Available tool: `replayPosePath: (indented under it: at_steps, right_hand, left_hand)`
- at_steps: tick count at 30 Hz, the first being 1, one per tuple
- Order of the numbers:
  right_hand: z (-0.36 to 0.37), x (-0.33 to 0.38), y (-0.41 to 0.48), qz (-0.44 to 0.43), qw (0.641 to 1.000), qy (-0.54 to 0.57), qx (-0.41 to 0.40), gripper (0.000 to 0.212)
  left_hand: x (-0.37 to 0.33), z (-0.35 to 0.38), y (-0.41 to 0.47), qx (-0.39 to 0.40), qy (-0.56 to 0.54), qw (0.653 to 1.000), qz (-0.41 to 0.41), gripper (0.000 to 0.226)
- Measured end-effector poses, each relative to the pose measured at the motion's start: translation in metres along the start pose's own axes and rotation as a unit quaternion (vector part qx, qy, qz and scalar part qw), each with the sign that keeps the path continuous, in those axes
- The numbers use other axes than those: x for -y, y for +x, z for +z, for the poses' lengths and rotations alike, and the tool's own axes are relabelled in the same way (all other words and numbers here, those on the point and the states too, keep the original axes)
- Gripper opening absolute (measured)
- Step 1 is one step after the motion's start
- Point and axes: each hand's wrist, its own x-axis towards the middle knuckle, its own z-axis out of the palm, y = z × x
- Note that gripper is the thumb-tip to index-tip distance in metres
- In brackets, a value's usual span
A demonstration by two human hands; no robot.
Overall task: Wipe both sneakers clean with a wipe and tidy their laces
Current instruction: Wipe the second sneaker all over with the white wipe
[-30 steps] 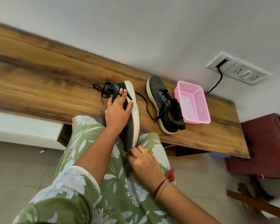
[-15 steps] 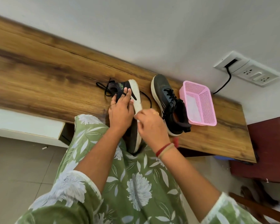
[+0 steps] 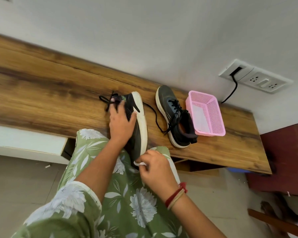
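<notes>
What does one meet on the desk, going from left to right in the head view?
Tipped sneaker → loose lace → upright sneaker → pink basket.

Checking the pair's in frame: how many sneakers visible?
2. First sneaker lies on its side at the desk edge, held by the left hand; second sneaker sits upright beside the basket. No others show.

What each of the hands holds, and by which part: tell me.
The left hand grips the tipped sneaker across its upper, thumb at the white sole. The right hand pinches a white wipe against the sole's near end.
</notes>
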Motion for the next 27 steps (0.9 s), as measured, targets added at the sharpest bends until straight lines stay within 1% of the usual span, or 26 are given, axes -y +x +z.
replayPosePath:
  at_steps: [2, 4, 5, 7, 8, 10, 11, 14, 17, 19, 22, 25, 27]
  right_hand:
    - [-0.004, -0.001, -0.002, 0.042, 0.993, 0.106, -0.026, 0.025]
    - [-0.009, -0.003, -0.006, 0.078, 0.976, 0.193, -0.061, 0.026]
    - [-0.012, -0.003, -0.008, 0.095, 0.967, 0.224, -0.071, 0.028]
    - [-0.017, -0.005, -0.014, 0.116, 0.952, 0.271, -0.085, 0.033]
    - [-0.020, -0.006, -0.017, 0.120, 0.945, 0.291, -0.094, 0.035]
    - [-0.031, -0.004, -0.022, 0.118, 0.929, 0.328, -0.125, 0.036]
    - [-0.038, -0.002, -0.026, 0.107, 0.923, 0.340, -0.145, 0.034]
    - [-0.065, 0.006, -0.036, 0.053, 0.905, 0.378, -0.189, 0.033]
    - [-0.090, 0.012, -0.043, 0.031, 0.877, 0.426, -0.218, 0.030]
    - [-0.103, 0.014, -0.050, 0.048, 0.854, 0.462, -0.236, 0.025]
    - [-0.117, 0.011, -0.062, 0.072, 0.812, 0.508, -0.278, 0.025]
    - [-0.121, 0.006, -0.074, 0.089, 0.797, 0.520, -0.294, 0.023]
    - [-0.116, 0.003, -0.082, 0.116, 0.791, 0.522, -0.298, 0.030]
  left_hand:
    - [-0.007, -0.008, 0.011, 0.000, -0.041, 0.998, -0.051, 0.064]
    - [-0.019, -0.017, 0.029, 0.030, -0.076, 0.991, -0.105, 0.068]
    - [-0.025, -0.020, 0.039, 0.045, -0.102, 0.982, -0.150, 0.070]
    - [-0.034, -0.022, 0.055, 0.050, -0.140, 0.961, -0.232, 0.072]
    - [-0.037, -0.022, 0.060, 0.046, -0.161, 0.952, -0.256, 0.070]
    - [-0.046, -0.022, 0.063, 0.045, -0.201, 0.941, -0.269, 0.067]
    - [-0.051, -0.021, 0.062, 0.044, -0.210, 0.941, -0.260, 0.065]
    - [-0.072, -0.020, 0.053, 0.038, -0.238, 0.950, -0.198, 0.056]
    - [-0.099, -0.030, 0.041, 0.076, -0.278, 0.952, -0.104, 0.056]
    - [-0.116, -0.047, 0.028, 0.124, -0.274, 0.953, -0.031, 0.054]
    - [-0.127, -0.077, 0.013, 0.193, -0.216, 0.955, 0.066, 0.045]
    - [-0.120, -0.097, -0.005, 0.205, -0.181, 0.957, 0.098, 0.036]
    - [-0.107, -0.102, -0.018, 0.190, -0.178, 0.960, 0.099, 0.040]
